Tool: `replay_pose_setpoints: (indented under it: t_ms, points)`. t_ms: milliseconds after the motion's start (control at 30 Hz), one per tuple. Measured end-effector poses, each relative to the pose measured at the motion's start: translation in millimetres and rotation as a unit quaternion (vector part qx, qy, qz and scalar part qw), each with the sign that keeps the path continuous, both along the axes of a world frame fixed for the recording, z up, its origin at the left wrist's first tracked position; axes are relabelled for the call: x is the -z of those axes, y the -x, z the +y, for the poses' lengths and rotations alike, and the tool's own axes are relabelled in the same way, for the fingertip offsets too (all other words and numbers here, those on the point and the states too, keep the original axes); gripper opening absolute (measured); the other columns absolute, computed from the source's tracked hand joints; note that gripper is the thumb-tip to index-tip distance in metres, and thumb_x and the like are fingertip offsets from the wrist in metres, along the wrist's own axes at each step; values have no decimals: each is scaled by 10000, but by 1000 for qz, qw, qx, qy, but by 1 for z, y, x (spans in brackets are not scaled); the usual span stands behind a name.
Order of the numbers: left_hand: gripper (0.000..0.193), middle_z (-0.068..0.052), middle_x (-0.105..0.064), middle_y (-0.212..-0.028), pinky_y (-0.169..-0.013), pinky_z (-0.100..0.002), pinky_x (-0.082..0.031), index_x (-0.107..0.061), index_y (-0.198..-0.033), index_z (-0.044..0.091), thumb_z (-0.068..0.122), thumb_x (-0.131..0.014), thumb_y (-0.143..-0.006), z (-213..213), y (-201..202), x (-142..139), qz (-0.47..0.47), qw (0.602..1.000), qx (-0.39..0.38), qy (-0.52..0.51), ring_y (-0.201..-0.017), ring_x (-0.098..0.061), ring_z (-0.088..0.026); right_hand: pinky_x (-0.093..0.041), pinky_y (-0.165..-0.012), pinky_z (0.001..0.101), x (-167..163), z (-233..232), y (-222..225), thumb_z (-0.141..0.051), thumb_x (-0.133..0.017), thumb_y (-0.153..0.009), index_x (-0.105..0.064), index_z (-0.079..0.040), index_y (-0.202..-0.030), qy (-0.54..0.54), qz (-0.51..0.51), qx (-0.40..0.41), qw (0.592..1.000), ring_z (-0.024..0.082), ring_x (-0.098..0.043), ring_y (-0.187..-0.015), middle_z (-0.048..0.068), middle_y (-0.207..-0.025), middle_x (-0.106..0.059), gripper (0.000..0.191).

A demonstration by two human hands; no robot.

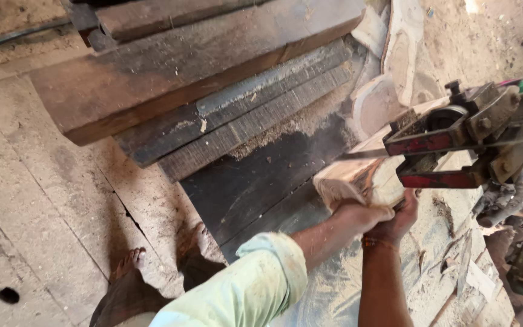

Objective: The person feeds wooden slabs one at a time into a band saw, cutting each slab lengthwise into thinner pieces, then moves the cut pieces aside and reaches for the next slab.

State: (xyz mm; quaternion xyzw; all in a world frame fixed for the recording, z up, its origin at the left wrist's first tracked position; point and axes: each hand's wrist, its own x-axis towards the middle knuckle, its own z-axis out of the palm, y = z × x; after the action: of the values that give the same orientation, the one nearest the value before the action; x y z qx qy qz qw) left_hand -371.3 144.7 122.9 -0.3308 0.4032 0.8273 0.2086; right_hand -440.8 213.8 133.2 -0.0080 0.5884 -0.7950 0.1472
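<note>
Feeding a pale wood block (367, 178) into the saw blade (364, 154) under the red guide assembly (449, 145) — left hand (358, 215) and right hand (402, 219) both clamped on its near end. Judgement: push straight, fingers behind the cut line. Dark stacked planks (225, 115) crowd the left; scrap offcuts (455, 266) lie right — open room only near.

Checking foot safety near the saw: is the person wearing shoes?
No, both feet stand bare on the dusty floor beside the dark planks.
</note>
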Motion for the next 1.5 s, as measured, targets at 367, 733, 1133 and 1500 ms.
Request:
replay_pose_setpoints:
  t_ms: [367,733,1133,1500]
  points:
    - [620,-137,-697,-1260,-958,-351,-510,-688,-1295,33,323,-822,-763,29,48,40,170,979,-106,-23,-1116,-660,-226,-606,-946,454,0,1,23,-233,-451,-1011,-664,41,-1212,35,-2,7,999,323,-707,-1068,182,-1189,-708,401]
    - [530,-155,-730,-1187,-904,-390,-523,-751,-1193,16,331,-824,-772,33,78,50,161,985,-64,-25,-1066,-675,-248,-616,-910,443,16,16,52,-204,-415,-1025,-663,33,-1159,30,36,-8,999,302,-716,-1017,177,-1148,-710,368]
    - [644,-207,-603,-1409,-1034,-429,-404,-666,-1365,76,433,-769,-839,26,94,51,155,987,31,-22,-1281,-515,-276,-597,-770,387,28,29,84,-211,-422,-1073,-665,-23,-1119,-35,63,12,997,232,-686,-888,120,-1058,-708,311]
    - [542,-199,-638,-1364,-1078,-405,-397,-697,-1282,72,342,-791,-821,35,116,64,195,979,-9,-61,-1326,-536,-298,-588,-877,382,33,34,100,-209,-432,-1077,-675,-5,-1171,10,60,-4,998,235,-703,-979,126,-1129,-719,330]
